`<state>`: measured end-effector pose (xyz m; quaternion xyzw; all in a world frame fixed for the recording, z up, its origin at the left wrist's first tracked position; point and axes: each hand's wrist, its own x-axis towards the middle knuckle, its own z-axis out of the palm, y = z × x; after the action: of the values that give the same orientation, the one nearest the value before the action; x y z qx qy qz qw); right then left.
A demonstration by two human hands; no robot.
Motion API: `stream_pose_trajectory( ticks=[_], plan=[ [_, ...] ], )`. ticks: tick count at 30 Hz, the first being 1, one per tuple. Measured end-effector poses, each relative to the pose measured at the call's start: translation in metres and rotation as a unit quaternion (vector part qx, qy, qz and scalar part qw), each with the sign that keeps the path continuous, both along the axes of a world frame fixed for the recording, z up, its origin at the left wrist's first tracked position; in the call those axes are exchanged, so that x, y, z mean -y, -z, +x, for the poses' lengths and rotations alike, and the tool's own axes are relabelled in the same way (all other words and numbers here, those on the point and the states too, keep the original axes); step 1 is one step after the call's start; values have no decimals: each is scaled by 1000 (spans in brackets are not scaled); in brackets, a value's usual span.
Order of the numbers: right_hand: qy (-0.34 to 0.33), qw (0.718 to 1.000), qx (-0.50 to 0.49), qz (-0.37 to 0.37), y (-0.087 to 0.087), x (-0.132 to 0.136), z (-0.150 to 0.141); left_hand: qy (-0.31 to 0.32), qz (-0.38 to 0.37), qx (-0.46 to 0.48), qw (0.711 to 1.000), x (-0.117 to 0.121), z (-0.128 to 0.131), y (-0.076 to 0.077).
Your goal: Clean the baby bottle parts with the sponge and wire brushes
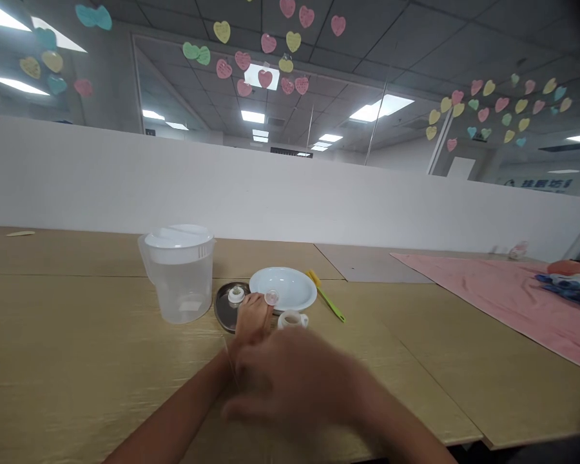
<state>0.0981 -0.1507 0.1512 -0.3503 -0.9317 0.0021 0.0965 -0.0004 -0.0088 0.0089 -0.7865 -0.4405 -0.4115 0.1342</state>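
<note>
My left hand (254,316) reaches out over the gap between a dark round metal tray (226,312) and a white oval bowl (297,289). At its fingertips is a small clear round piece (271,298), which looks like glass or plastic; the fingers appear closed on it. A small white pot-like piece with a round opening (236,296) sits on the tray. Beside the hand, in front of the bowl, stands a white cup with a handle (292,319). Nearer to me, my right hand (294,380) crosses over my left forearm, smeared by motion, and its fingers are unclear.
A lidded translucent plastic pitcher (183,283) stands left of the tray. Right of the bowl lies a green-handled brush with yellow bristles (326,296). Pink cloth (493,290) covers the table's right side, with folded fabric on it. A white partition (270,200) runs behind.
</note>
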Motion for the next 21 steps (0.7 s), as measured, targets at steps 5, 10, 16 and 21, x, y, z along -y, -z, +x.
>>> stream_pose_trajectory(
  ticks=[5,10,16,21],
  plan=[
    [119,991,52,13,108,17,-20,-11,-7,-50,999,2,0,-3],
    [114,979,-156,-66,155,8,-14,-11,-14,-60,998,3,0,-5],
    [156,794,-570,-145,162,21,-3,-7,10,-60,998,4,0,-3],
    [103,631,-741,-204,126,22,0,4,29,-49,998,3,-4,0]
  ],
)
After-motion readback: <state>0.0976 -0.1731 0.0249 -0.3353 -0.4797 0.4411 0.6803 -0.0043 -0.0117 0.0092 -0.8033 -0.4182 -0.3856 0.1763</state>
